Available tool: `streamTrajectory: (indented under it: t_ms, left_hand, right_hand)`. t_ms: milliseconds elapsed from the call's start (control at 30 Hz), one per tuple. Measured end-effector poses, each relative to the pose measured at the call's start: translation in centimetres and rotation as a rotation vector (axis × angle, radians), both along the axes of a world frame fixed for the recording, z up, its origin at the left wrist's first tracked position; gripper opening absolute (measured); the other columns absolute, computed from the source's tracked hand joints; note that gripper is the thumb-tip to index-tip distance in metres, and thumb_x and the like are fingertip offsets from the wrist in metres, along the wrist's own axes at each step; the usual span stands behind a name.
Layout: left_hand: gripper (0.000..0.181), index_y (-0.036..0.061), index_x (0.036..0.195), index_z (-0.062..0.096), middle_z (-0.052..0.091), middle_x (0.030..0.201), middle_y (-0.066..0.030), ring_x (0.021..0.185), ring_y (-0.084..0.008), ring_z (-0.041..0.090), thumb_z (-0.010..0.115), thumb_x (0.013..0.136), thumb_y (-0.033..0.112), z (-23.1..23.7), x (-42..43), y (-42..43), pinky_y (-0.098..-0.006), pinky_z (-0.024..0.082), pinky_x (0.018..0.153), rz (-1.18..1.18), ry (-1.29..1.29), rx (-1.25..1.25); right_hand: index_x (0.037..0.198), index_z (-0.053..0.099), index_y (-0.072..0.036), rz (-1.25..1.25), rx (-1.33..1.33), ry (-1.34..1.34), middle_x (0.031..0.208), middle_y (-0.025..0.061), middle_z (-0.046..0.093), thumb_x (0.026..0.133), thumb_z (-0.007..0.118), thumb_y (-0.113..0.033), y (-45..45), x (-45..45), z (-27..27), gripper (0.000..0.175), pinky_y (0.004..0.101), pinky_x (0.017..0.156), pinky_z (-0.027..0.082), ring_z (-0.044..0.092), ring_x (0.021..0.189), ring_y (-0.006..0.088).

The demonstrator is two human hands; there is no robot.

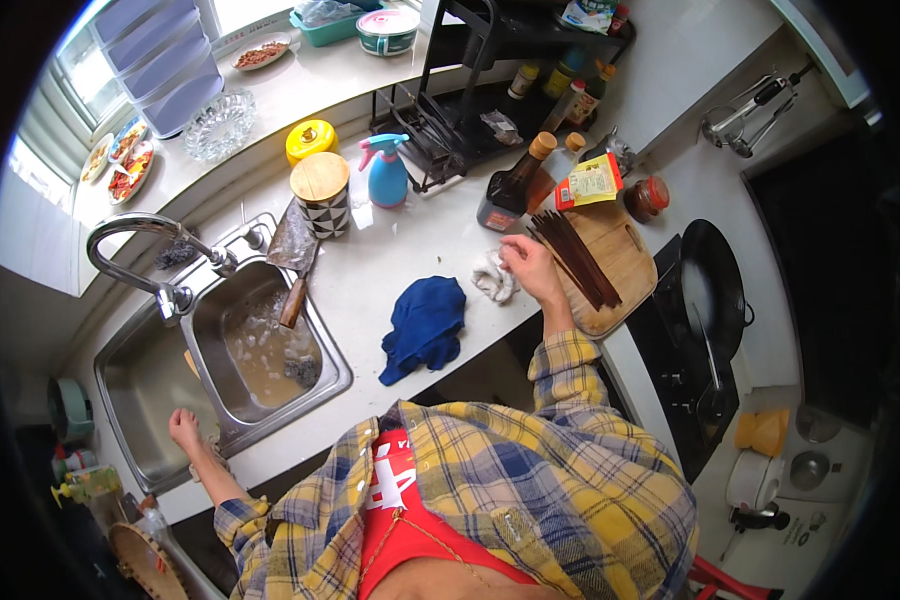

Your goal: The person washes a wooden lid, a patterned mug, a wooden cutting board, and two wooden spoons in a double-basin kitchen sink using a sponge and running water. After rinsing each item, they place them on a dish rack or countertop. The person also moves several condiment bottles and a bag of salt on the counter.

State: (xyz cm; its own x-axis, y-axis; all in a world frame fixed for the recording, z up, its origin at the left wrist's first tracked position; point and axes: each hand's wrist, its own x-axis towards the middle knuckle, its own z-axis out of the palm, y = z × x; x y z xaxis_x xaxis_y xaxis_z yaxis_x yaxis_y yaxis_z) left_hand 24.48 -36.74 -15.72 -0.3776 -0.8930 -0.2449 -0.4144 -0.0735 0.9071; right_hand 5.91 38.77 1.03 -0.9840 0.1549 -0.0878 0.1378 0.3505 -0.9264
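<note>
My right hand [531,268] is over the counter between a crumpled white cloth [493,277] and a bundle of dark chopsticks [581,259] on a wooden cutting board [634,251]. Its fingers are curled; whether they touch the cloth is unclear. My left hand [185,430], loosely curled, hangs over the empty-looking left basin of the steel double sink [150,375]; I see nothing in it. A dark blue cloth [425,326] lies crumpled mid-counter. Cloudy, sudsy water and a dark scouring pad [302,370] are in the right basin. A cleaver [295,251] rests by that basin's edge.
Behind the cloths stand a patterned canister [322,199], a blue spray bottle [387,174] and dark sauce bottles [514,184]. A black rack [457,97] holds more bottles. The chrome faucet [131,221] arches over the sink. Right of the board, a wok [709,292] sits on the stove.
</note>
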Motion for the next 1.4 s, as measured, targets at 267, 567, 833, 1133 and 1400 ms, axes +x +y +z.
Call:
streamTrajectory:
  t_ms: [267,567,833,1133,1400]
  left_hand:
    - [0.017,-0.0009,0.105,0.063,0.065,0.085,-0.0060,0.072,-0.0125,0.062,0.060,0.096,0.012,9.2,-3.6,14.2,-0.0236,0.051,0.062,-0.447,0.136,0.108]
    - [0.015,-0.0006,0.102,0.065,0.067,0.084,-0.0058,0.073,-0.0124,0.064,0.057,0.097,0.011,14.3,-12.4,31.3,-0.0247,0.051,0.067,-0.938,0.302,0.235]
    - [0.024,-0.0029,0.115,0.062,0.070,0.097,-0.0101,0.089,-0.0166,0.067,0.061,0.095,0.009,15.5,-19.8,47.2,-0.0282,0.053,0.079,-1.289,0.224,0.300]
    - [0.063,0.0108,0.141,0.048,0.061,0.125,-0.0118,0.111,-0.0211,0.060,0.070,0.083,0.003,18.0,-24.2,59.5,-0.0332,0.050,0.091,-1.363,0.263,0.030]
    - [0.069,0.0132,0.144,0.045,0.057,0.132,-0.0118,0.112,-0.0226,0.060,0.070,0.081,0.001,19.2,-25.6,61.8,-0.0346,0.050,0.092,-1.353,0.186,-0.014]
  right_hand:
    - [0.106,0.066,0.002,-0.129,0.020,0.024,0.081,0.0052,0.067,0.091,0.061,-0.012,5.6,1.3,0.5,0.021,0.0255,0.064,0.053,0.065,0.070,0.0114]
    - [0.107,0.066,0.002,-0.235,-0.005,-0.027,0.081,0.0053,0.067,0.090,0.062,-0.012,10.9,2.6,1.2,0.022,0.0250,0.064,0.053,0.065,0.069,0.0113]
    - [0.104,0.068,0.002,-0.178,0.149,0.176,0.077,0.0047,0.068,0.091,0.061,-0.011,19.4,-9.4,3.3,0.019,0.0255,0.064,0.052,0.064,0.067,0.0102]
    - [0.125,0.057,-0.003,-0.234,0.669,0.353,0.112,0.0220,0.066,0.075,0.074,-0.037,27.2,-34.1,6.0,0.063,0.0426,0.094,0.048,0.061,0.109,0.0365]
    - [0.112,0.064,-0.003,-0.052,0.747,0.064,0.095,0.0177,0.070,0.076,0.074,-0.041,26.6,-39.7,4.8,0.053,0.0383,0.076,0.054,0.068,0.082,0.0323]
